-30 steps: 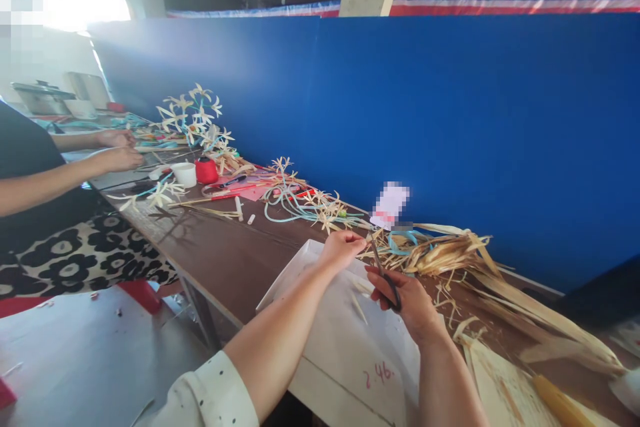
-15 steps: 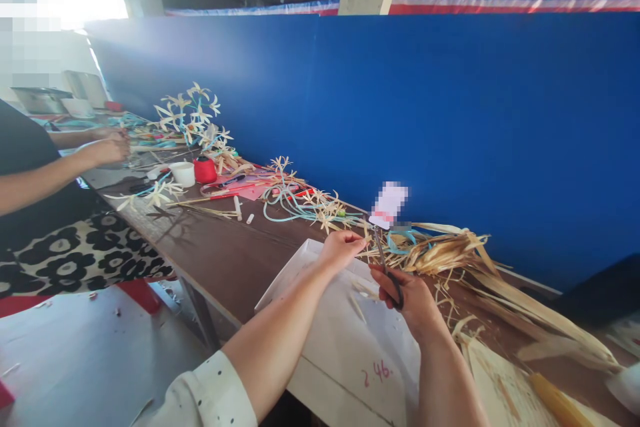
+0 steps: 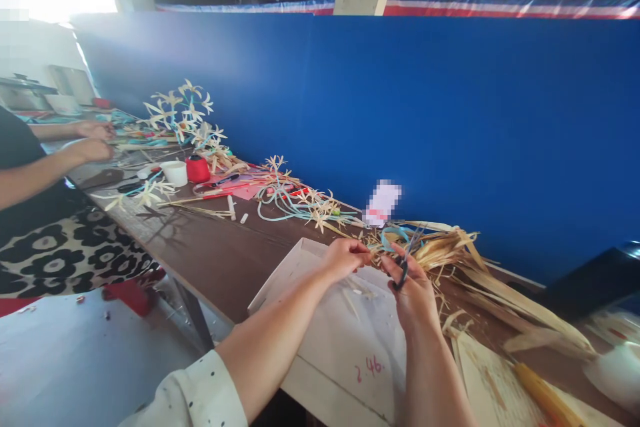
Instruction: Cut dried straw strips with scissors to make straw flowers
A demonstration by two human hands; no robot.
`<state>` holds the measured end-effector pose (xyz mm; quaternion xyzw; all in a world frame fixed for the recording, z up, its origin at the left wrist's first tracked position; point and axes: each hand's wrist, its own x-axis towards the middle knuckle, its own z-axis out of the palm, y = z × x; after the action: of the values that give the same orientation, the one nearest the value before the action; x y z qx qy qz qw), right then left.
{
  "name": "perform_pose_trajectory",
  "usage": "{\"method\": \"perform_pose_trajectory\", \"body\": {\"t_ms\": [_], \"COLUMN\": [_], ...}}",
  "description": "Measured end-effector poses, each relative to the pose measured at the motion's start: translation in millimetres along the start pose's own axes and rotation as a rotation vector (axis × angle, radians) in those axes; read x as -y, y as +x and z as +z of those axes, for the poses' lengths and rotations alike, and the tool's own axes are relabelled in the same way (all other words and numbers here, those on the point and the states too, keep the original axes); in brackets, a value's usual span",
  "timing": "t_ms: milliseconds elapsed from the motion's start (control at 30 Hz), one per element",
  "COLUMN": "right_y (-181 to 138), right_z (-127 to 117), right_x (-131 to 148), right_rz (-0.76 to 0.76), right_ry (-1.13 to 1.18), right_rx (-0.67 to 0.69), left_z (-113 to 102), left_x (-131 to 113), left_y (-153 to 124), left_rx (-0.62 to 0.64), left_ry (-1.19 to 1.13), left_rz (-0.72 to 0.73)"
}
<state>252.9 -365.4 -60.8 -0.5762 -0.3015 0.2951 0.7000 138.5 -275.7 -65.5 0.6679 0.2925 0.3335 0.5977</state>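
- Now the scissors [image 3: 403,272] are gripped by the right hand [image 3: 416,293], blades swung away from the left hand [image 3: 345,259] toward the dried husks [image 3: 445,250]; cutting seems paused.
- Left fingertips pinch together; anything held is too small to tell.
- Below: a white box [image 3: 280,280].

A bare stretch of brown counter [image 3: 220,243] left of the white tray [image 3: 287,277] gives passing room. Beyond it, coiled pale-blue cords [image 3: 287,203] obstruct; to the right, dry husks [image 3: 445,250] crowd the surface near the scissors [image 3: 403,272], and a blue panel [image 3: 450,113] walls off the back.
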Motion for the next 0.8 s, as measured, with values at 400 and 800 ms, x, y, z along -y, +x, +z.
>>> {"method": "perform_pose_trajectory", "body": {"t_ms": [400,800], "right_y": [3.7,5.4], "right_z": [-2.8,-6.1], "right_x": [-2.5,-5.6], "right_rz": [-0.006,0.013], "right_ry": [0.133,0.165], "right_rx": [-0.012,0.006], "left_z": [3.3,3.0], "left_x": [-0.2,-8.0], "left_y": [-3.9,-6.5], "left_rx": [0.115,0.034], "left_ry": [0.165,0.04], "left_rz": [0.011,0.001]}}
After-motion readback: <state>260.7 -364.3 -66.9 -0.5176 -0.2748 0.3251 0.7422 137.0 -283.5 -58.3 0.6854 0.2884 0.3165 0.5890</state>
